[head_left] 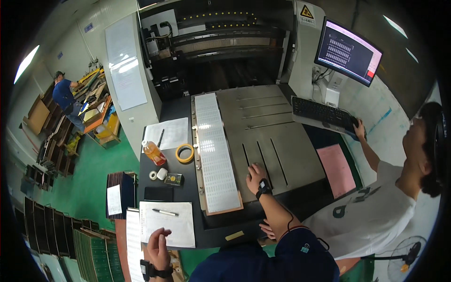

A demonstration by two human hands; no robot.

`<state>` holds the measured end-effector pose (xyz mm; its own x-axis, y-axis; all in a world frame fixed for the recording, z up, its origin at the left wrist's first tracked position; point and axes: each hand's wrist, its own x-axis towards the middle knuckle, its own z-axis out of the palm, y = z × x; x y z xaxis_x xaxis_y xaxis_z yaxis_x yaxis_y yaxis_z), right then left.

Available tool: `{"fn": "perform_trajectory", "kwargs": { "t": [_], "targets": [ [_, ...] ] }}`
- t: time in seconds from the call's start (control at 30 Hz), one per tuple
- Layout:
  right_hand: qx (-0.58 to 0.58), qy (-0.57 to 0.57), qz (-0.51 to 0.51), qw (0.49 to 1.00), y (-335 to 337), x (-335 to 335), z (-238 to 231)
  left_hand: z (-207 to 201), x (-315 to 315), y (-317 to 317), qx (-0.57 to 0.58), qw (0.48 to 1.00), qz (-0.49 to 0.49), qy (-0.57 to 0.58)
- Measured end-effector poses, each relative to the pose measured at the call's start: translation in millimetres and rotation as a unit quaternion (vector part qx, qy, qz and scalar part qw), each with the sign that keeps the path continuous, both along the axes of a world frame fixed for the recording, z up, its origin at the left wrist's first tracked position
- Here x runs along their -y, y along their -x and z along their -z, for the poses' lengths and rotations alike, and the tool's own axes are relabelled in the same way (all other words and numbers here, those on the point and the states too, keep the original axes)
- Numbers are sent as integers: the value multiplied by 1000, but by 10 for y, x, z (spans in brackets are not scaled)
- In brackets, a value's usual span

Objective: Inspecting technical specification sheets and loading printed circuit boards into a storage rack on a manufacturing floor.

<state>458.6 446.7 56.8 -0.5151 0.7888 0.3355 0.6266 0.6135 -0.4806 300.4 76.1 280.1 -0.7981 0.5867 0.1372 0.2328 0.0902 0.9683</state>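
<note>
My right hand (255,178), a dark band on its wrist, rests on the bare grey metal bed (268,127) of a machine, beside its long slots, with nothing in it. To its left a long white panel (216,150) printed with small rows lies along the bed over a brownish board. My left hand (159,248) hangs near the front left edge of the table, thumb apart and fingers loosely bent, holding nothing I can see. Closest to it are a sheet of paper (171,231) and a pen (165,212) lying on that sheet.
On the dark table stand a bottle of orange drink (154,152), a yellow tape roll (184,147) and a small box (174,179). At right a co-worker (371,207) has a hand at the keyboard's (322,115) end, below a monitor (348,51). A pink sheet (336,170) lies nearby.
</note>
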Motion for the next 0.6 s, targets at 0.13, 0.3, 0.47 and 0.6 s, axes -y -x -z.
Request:
{"fn": "perform_trajectory", "kwargs": {
  "t": [0.13,0.3,0.47,0.6],
  "targets": [
    [-26,-25,19,999,-146,-59,3,-774,-629,17,-203,958,202,0],
    [-25,-38,-8,999,54,-24,-128,-1463,-775,-235,-333,879,316,-128],
    [-11,-67,-78,995,34,-59,70,-1662,-416,-197,-400,846,308,-172],
    [26,-75,-102,992,-290,-380,255,-1890,108,-305,-533,796,58,-281]
  ]
}}
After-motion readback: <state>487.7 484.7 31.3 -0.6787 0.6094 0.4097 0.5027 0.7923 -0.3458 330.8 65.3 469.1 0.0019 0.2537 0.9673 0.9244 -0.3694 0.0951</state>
